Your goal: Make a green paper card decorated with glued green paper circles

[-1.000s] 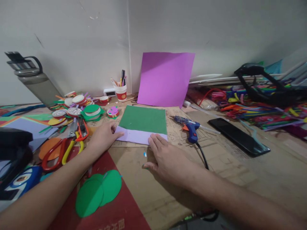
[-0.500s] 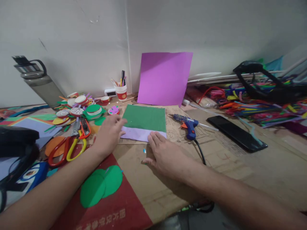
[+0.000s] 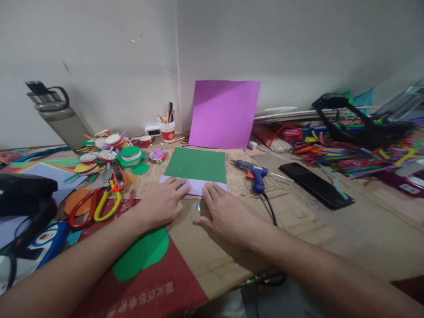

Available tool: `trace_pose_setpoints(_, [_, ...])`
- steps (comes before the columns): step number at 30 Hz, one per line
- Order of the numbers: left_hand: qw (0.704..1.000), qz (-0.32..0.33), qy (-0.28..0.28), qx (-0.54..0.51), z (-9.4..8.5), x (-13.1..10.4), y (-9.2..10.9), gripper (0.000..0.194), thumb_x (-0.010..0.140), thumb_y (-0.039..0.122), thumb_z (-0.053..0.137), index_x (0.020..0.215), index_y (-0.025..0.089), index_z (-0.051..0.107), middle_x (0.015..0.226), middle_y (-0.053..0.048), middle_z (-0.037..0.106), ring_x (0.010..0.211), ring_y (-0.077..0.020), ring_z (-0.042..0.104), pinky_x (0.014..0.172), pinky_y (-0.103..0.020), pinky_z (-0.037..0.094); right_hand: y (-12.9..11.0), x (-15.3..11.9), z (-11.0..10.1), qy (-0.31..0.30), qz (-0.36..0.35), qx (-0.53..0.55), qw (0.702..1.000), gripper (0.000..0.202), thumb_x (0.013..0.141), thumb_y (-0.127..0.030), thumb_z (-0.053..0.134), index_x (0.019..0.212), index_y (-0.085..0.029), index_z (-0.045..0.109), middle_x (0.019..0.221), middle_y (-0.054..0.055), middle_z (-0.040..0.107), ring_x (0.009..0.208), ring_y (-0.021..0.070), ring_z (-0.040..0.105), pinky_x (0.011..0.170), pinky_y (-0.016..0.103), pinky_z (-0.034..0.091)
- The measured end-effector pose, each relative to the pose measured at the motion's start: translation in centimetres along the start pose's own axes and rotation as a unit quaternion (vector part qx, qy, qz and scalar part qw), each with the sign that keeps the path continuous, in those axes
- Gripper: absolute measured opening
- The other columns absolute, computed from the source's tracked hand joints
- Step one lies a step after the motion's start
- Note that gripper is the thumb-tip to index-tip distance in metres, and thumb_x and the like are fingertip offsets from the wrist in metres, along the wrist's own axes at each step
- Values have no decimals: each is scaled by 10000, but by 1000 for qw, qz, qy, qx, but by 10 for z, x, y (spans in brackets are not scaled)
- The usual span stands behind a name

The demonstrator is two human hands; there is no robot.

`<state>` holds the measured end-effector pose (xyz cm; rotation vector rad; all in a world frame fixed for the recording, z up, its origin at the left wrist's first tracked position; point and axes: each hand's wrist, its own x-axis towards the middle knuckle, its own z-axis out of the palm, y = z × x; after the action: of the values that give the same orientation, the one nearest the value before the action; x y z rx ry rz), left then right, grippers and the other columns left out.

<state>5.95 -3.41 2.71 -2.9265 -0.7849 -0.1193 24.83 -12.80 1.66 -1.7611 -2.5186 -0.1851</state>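
Observation:
A dark green sheet [image 3: 197, 164] lies flat on the cardboard, with a lavender paper strip [image 3: 196, 187] along its near edge. My left hand [image 3: 165, 199] rests palm down, its fingertips on the left part of the strip. On the strip's right part lie the fingers of my right hand [image 3: 227, 211], outstretched and close together, with the thumb pointing left. Both hands are open and grip nothing. Part of the strip's near edge is hidden under my fingers. Just right of the sheet lies a blue glue gun [image 3: 257, 176].
A magenta sheet [image 3: 224, 115] leans on the wall beside a cup of pens [image 3: 167, 130]. Scissors [image 3: 82, 207], green paper circles [image 3: 155, 247] and several small drums [image 3: 130, 153] lie left. A black phone [image 3: 314, 184] and pipe cleaners [image 3: 334, 154] lie right. A bottle [image 3: 61, 117] stands far left.
My left hand has come down from above the sheet's left edge and moved right, onto the lavender strip. My right hand stays in place. The view has shifted slightly.

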Motion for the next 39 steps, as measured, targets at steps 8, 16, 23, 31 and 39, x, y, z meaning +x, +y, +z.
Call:
trace_pose_setpoints(8, [999,-29,-31,-11,8,2,0,671,893,670,319,1442,296,415,1528,-66,366,1379,-385,315,1017,-541,384,5,-4,3,13,-5,31,999,772,881,-623,438,1350,-10,440,1400,257,462,1341,354,402,1100,472,353])
trace_pose_setpoints(16, [996,-45,-81,-16,9,3,-1,706,898,676,279,1487,289,326,1570,-70,263,1400,-403,278,1022,-588,359,27,-18,11,6,-1,61,998,757,903,-643,352,1403,-76,393,1475,213,397,1391,319,350,1142,505,284])
trace_pose_setpoints(23, [996,-15,-80,-25,7,-1,0,774,829,768,296,1497,383,234,1581,-117,221,1393,-466,247,1049,-625,275,25,-26,9,2,34,28,999,735,924,-603,342,1386,-36,418,1463,239,402,1385,332,357,1145,504,269])
trace_pose_setpoints(31, [997,4,-76,-21,9,1,-3,794,810,778,327,1490,375,262,1568,-153,245,1376,-486,263,1044,-632,262,-2,-12,-1,2,-5,88,996,721,926,-597,359,1418,-71,387,1479,208,394,1398,301,341,1146,475,272])
trace_pose_setpoints(39, [996,-4,-83,-41,8,-1,-5,737,831,755,330,1478,408,272,1581,-108,230,1392,-464,251,1050,-614,265,13,-29,5,4,25,106,994,615,968,-492,337,1386,-52,434,1464,204,419,1392,288,352,1148,456,273])
